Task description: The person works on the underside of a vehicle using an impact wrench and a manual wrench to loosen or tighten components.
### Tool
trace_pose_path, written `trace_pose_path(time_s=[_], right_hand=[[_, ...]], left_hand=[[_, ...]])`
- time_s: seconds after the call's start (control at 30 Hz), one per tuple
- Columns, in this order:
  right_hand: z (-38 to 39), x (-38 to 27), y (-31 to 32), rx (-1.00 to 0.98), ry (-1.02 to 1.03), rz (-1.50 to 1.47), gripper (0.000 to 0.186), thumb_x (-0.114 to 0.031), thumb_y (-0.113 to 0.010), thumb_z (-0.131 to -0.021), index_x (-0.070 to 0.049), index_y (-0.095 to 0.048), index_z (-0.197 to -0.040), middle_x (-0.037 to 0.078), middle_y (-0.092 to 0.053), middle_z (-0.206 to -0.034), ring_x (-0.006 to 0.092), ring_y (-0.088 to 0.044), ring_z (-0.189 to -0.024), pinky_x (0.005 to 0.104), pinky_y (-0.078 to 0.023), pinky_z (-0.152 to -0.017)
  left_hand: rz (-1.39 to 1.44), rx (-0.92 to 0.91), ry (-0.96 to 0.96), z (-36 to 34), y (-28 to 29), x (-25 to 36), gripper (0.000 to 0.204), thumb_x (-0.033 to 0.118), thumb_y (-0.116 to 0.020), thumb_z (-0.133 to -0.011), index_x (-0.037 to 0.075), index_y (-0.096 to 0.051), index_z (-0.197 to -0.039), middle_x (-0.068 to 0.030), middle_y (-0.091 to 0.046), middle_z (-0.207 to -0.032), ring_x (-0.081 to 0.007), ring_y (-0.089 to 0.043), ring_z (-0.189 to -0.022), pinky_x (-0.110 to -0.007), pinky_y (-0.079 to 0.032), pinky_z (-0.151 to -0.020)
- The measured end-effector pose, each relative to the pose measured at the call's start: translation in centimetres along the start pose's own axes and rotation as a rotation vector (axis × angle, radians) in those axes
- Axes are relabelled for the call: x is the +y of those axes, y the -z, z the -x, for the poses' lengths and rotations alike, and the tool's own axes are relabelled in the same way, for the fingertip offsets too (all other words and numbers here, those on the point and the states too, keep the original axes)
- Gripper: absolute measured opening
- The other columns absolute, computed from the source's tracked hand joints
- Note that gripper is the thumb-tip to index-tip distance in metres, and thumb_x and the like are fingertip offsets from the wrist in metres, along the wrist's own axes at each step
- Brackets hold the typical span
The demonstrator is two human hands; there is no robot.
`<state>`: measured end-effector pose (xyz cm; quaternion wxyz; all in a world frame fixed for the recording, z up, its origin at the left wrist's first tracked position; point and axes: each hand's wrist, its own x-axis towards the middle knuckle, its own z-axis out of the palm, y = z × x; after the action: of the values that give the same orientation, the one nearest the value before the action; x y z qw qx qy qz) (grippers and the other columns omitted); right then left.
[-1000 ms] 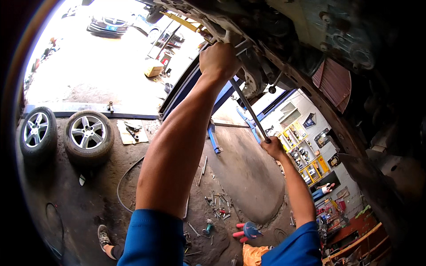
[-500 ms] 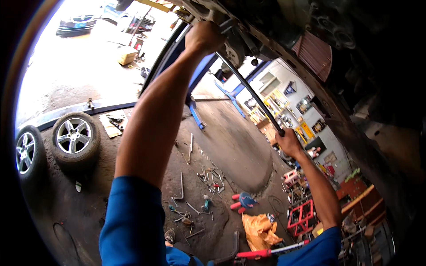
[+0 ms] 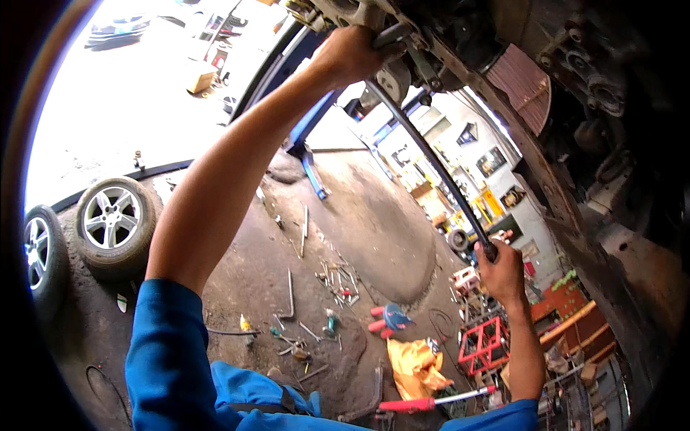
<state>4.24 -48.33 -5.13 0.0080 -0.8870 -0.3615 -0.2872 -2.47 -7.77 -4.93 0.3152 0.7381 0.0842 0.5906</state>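
Observation:
Overhead is the underside of a vehicle [image 3: 546, 215], with rusty metal, bolted parts and a pinkish finned panel [image 3: 517, 90]. My left hand [image 3: 348, 54] is raised at the top centre, fingers closed on a short metal bar [image 3: 392, 36] among those parts; its exact grip is partly hidden. A long dark bar [image 3: 431, 165] runs diagonally down from just beside that fist. Lower on the right, my right hand [image 3: 502, 269] is wrapped around the bar's lower end, thumb up.
Two wheels [image 3: 113, 223] lie at left near a bright doorway. Blue lift arms [image 3: 310, 176] stand centre. Scattered hand tools [image 3: 334, 284], an orange bag [image 3: 413, 366], a red-handled tool [image 3: 406, 404] and a red rack [image 3: 480, 345] are on the floor. Wall shelves [image 3: 478, 208] stand behind.
The view has shifted, with the wheels and floor sliding left. My right hand has moved down and rightward in the picture with the bar's end; my left hand stays up among the parts.

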Motion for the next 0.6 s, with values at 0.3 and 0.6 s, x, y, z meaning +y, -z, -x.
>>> trace_pose_path(time_s=[0.3,0.6], right_hand=[[-10.1,4.5,-13.0,0.168,0.14,-0.184,0.029,-0.026,-0.067,-0.081,-0.004,-0.055,-0.068,0.015,-0.056,-0.057,0.0383,-0.059,-0.06,0.0445,-0.041,-0.052],[-24.4,2.4,-23.4,0.145,0.38,-0.53,0.037,-0.025,-0.068,-0.084,0.0,-0.05,-0.063,0.013,-0.041,-0.05,0.0212,-0.038,-0.046,0.0381,-0.031,-0.047]], left_hand=[[-0.075,0.092,0.042,1.6,0.8,1.0,0.043,0.043,-0.057,-0.087,0.002,-0.067,-0.083,-0.0191,-0.065,-0.074,-0.0378,-0.065,-0.072,-0.046,-0.051,-0.064],[-0.32,0.237,0.003,1.3,-0.4,2.4,0.033,0.032,-0.059,-0.091,0.0,-0.064,-0.084,-0.0172,-0.063,-0.064,-0.0318,-0.064,-0.056,-0.044,-0.049,-0.053]])
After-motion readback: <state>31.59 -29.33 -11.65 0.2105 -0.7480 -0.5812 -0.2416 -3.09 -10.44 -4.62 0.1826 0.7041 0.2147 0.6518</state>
